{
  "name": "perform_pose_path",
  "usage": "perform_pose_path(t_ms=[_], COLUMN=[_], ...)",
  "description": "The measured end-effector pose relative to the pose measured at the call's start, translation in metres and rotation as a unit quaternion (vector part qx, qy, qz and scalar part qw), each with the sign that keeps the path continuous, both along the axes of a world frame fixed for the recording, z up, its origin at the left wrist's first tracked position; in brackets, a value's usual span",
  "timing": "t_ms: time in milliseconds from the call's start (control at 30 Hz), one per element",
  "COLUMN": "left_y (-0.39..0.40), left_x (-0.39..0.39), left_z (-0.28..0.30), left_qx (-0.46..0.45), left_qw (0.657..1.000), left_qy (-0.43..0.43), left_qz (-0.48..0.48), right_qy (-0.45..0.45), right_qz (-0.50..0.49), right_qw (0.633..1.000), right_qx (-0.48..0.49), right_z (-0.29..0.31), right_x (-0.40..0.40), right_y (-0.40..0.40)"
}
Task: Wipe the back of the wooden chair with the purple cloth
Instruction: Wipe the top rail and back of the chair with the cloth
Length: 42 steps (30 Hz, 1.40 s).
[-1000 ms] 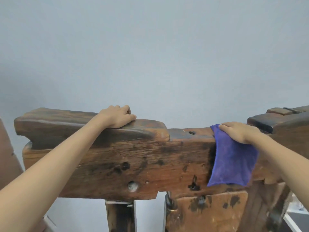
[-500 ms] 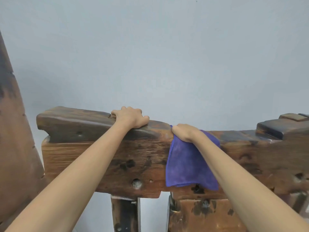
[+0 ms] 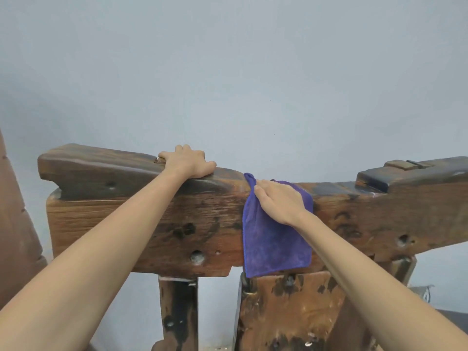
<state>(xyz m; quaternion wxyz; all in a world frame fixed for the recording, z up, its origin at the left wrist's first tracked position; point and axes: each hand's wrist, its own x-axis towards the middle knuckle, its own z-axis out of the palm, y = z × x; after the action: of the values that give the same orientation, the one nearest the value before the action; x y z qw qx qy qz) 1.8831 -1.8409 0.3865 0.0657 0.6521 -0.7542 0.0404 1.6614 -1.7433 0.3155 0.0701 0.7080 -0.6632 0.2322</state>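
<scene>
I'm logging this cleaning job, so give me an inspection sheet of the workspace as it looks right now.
Surface: top rail of the wooden chair, dark, stained, with holes.
Job's things: purple cloth draped over the rail's middle, hanging down the near face.
Clutter: nothing seen.
Hands: left hand grips the rail's top; right hand lies flat on the cloth, pressing it to the wood.
Cables: nothing seen.
Surroundings: plain pale wall behind; another wooden piece at the left edge.
</scene>
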Motion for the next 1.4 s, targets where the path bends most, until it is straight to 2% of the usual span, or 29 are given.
perform_pose_path(t_ms=[100, 200, 300, 400, 534, 667, 767, 834, 934, 968, 1034, 1134, 1401], left_y=[0.004, 0.012, 0.017, 0.031, 0.044, 0.039, 0.032, 0.033, 0.034, 0.029, 0.018, 0.007, -0.013], left_x=[-0.003, -0.016, -0.037, -0.063, -0.091, -0.094, -0.106, -0.127, -0.162, -0.173, -0.191, -0.206, -0.198], left_z=[-0.003, -0.004, -0.013, -0.025, -0.026, -0.03, -0.024, -0.02, -0.02, -0.024, -0.033, -0.04, -0.044], left_qx=[-0.053, -0.076, -0.066, -0.054, -0.018, -0.041, -0.01, 0.032, 0.079, 0.089, 0.119, 0.146, 0.137], left_qw=[0.996, 0.982, 0.985, 0.985, 0.988, 0.989, 0.992, 0.988, 0.98, 0.983, 0.989, 0.978, 0.973], left_qy=[0.008, -0.012, -0.031, -0.045, -0.041, -0.051, -0.106, -0.152, -0.183, -0.16, -0.053, 0.073, 0.111], left_qz=[-0.074, -0.17, -0.157, -0.16, -0.148, -0.13, -0.069, -0.015, 0.028, 0.014, -0.066, -0.126, -0.145], right_qy=[-0.046, -0.074, -0.083, -0.048, -0.016, 0.034, 0.032, 0.005, 0.005, 0.004, -0.006, -0.028, -0.052], right_qz=[0.035, 0.031, 0.024, 0.006, -0.025, 0.006, -0.039, -0.091, -0.102, -0.098, -0.093, -0.093, -0.035], right_qw=[0.995, 0.995, 0.995, 0.997, 0.989, 0.982, 0.992, 0.996, 0.983, 0.979, 0.972, 0.968, 0.979], right_qx=[-0.076, -0.057, -0.042, -0.052, -0.144, -0.187, -0.117, -0.001, 0.15, 0.179, 0.218, 0.232, 0.196], right_z=[-0.018, -0.027, -0.028, -0.033, -0.043, -0.038, -0.016, 0.001, 0.021, 0.024, 0.027, 0.024, 0.026], right_x=[0.001, 0.004, 0.005, 0.009, 0.014, -0.006, -0.038, -0.067, -0.1, -0.106, -0.114, -0.128, -0.163], right_y=[0.009, 0.011, 0.009, 0.011, 0.01, 0.003, -0.01, -0.024, -0.045, -0.054, -0.07, -0.095, -0.096])
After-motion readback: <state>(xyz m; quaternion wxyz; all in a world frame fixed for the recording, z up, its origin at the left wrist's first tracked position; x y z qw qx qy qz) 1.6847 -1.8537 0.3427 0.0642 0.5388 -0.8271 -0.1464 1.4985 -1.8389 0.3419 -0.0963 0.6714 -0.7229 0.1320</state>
